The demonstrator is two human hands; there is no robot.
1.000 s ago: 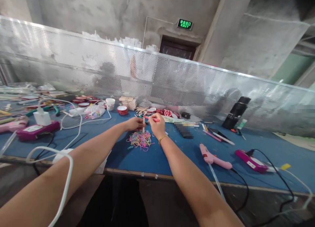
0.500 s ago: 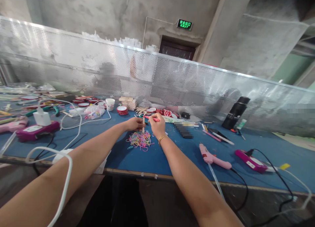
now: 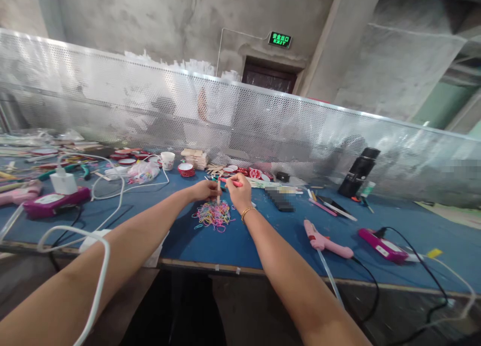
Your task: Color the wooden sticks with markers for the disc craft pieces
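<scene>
My left hand (image 3: 206,189) is closed around a pale wooden stick (image 3: 218,192) that stands upright over a heap of coloured rubber bands (image 3: 213,214) on the blue table (image 3: 240,236). My right hand (image 3: 239,191), with a gold bracelet at the wrist, is closed on a red pen (image 3: 232,182) and rests right beside the stick's top. Both hands meet just behind the heap of bands.
A pink glue gun (image 3: 325,240) lies to the right, with a magenta device (image 3: 382,244) and cables beyond it. A black flask (image 3: 358,171) stands by the perforated metal screen (image 3: 263,125). On the left lie a charger (image 3: 63,182), white cables, cups and red lids.
The view has dipped slightly. Both hands stay together at the stick over the rubber bands, with no clear movement.
</scene>
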